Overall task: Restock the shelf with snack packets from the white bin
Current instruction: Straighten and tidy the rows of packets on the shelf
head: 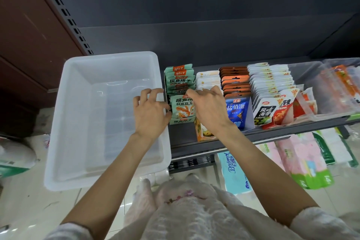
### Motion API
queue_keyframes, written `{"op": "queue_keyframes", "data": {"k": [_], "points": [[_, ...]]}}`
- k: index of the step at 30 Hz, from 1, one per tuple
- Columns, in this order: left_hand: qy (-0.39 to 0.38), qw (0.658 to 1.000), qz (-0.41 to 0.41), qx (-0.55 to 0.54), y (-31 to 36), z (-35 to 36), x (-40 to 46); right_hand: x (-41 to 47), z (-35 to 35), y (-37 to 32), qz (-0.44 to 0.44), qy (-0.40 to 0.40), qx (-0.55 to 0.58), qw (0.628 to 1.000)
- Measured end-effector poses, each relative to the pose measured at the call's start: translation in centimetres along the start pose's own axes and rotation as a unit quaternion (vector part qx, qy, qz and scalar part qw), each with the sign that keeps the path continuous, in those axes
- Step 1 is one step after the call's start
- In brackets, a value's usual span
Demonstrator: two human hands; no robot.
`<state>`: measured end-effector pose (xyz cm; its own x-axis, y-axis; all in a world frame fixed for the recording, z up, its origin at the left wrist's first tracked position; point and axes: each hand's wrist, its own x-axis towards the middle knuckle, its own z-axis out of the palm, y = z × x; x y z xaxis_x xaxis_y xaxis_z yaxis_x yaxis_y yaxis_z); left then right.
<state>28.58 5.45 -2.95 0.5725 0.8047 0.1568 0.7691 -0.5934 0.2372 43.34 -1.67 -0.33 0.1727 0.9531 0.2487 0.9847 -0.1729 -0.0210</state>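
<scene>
The white bin [64,126] sits at the shelf's left end and shows no packets inside. Right beside it is a row of green snack packets [180,78] in a green display box. My right hand [209,109] reaches over the front green packet [182,110] and its fingers close on that packet's top edge. My left hand [151,113] hovers over the bin's right rim with its fingers loosely spread. Its thumb touches the left side of the green box.
The dark shelf [272,132] carries more rows to the right: white and yellow packets [207,80], orange ones [235,82], a blue packet [238,112], white seaweed packets [270,82] and red ones [284,111]. Tissue packs [303,161] stand on the level below.
</scene>
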Motion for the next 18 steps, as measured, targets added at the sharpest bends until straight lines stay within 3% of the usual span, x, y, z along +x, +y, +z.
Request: {"op": "queue_keyframes", "data": {"k": [5,12,18], "points": [[-0.03,0.998,-0.017,0.056,0.6,0.5,0.9,-0.3,0.2,0.1,0.004,0.009,0.01,1.0],[-0.042,0.999,-0.007,0.026,0.5,1.1,1.2,-0.5,0.7,0.3,0.0,0.002,0.032,1.0],[0.09,0.99,0.03,-0.1,-0.9,1.0,1.1,-0.7,0.2,0.5,0.0,-0.018,0.063,0.998]]}}
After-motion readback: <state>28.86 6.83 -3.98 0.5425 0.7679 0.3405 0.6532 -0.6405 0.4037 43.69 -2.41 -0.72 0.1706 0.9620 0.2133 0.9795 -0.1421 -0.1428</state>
